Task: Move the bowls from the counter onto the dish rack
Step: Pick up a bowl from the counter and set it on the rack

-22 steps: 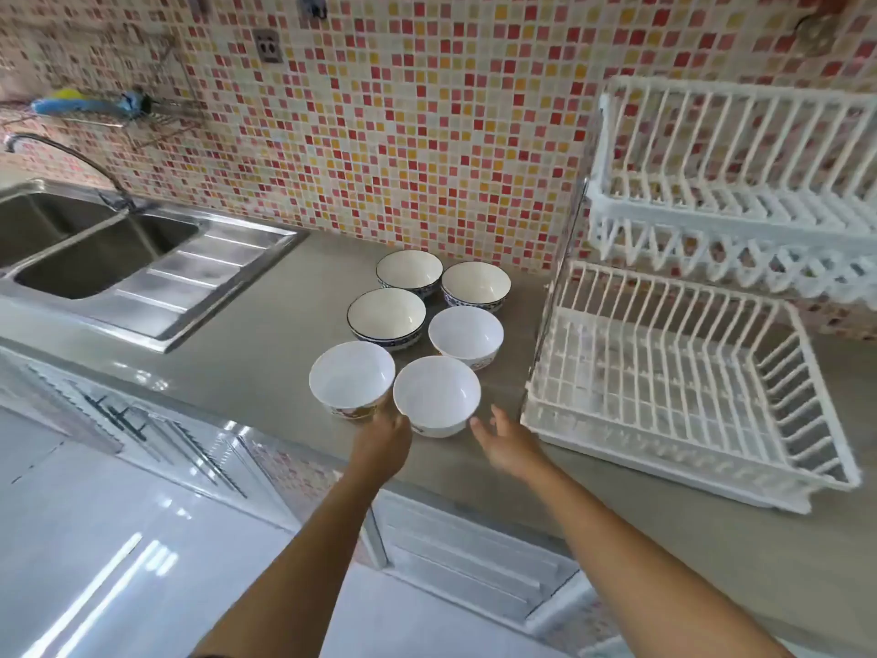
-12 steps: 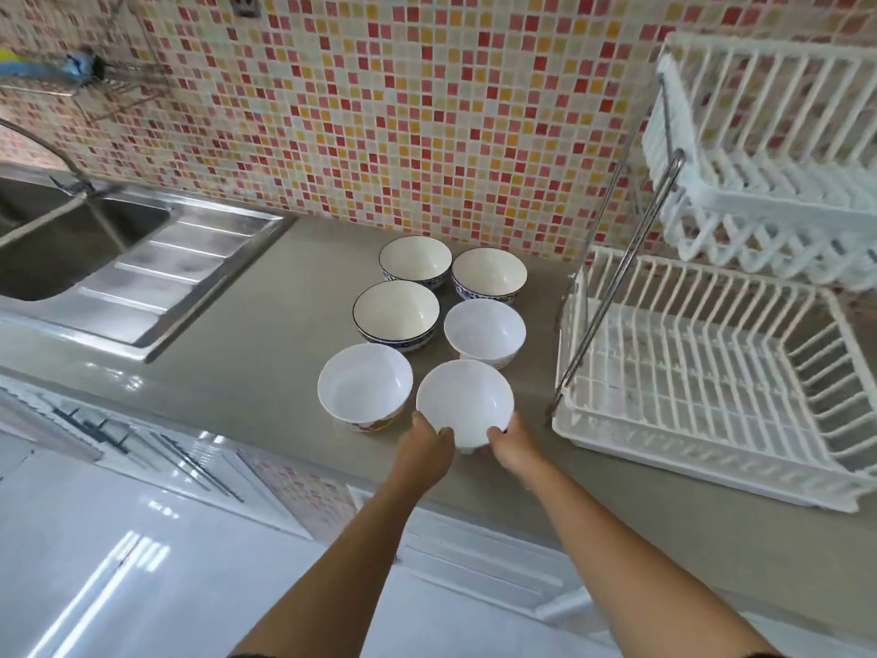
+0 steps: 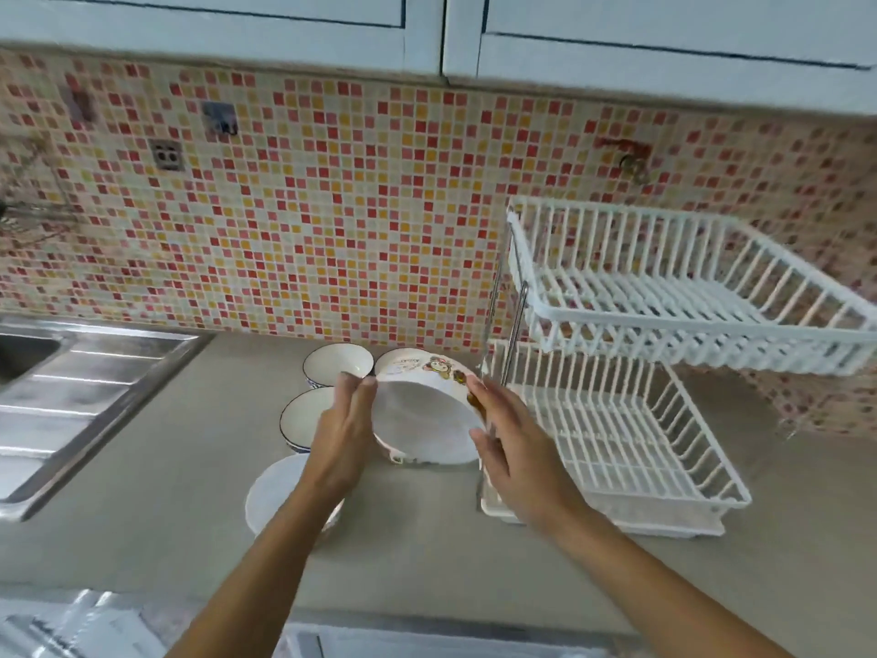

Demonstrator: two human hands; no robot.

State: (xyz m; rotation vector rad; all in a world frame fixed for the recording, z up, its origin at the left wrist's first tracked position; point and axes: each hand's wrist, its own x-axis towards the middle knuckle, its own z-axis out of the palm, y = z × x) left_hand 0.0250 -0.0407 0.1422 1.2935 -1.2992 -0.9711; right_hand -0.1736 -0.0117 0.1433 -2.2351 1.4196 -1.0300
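I hold a white bowl [image 3: 422, 420] with a cartoon print on its outside, lifted off the counter and tilted with its opening toward me. My left hand [image 3: 344, 434] grips its left rim and my right hand [image 3: 515, 448] grips its right rim. Several more bowls stay on the grey counter [image 3: 156, 496]: a white one [image 3: 275, 496] under my left forearm, a blue-rimmed one [image 3: 301, 417] behind it, and another [image 3: 334, 365] near the wall; others are hidden behind the held bowl. The white two-tier dish rack [image 3: 621, 439] stands right of the hands, both tiers bare.
A steel sink with drainboard [image 3: 80, 391] lies at the left. The mosaic tile wall [image 3: 308, 220] carries a socket [image 3: 167, 155] and a hook [image 3: 633, 166]. Wall cabinets [image 3: 427, 30] hang overhead. The rack's upper tier [image 3: 683, 296] overhangs the lower one.
Both hands closed on the nearest bowl, raised it off the counter and tipped it toward me. The view has swung upward, bringing the wall cabinets into sight.
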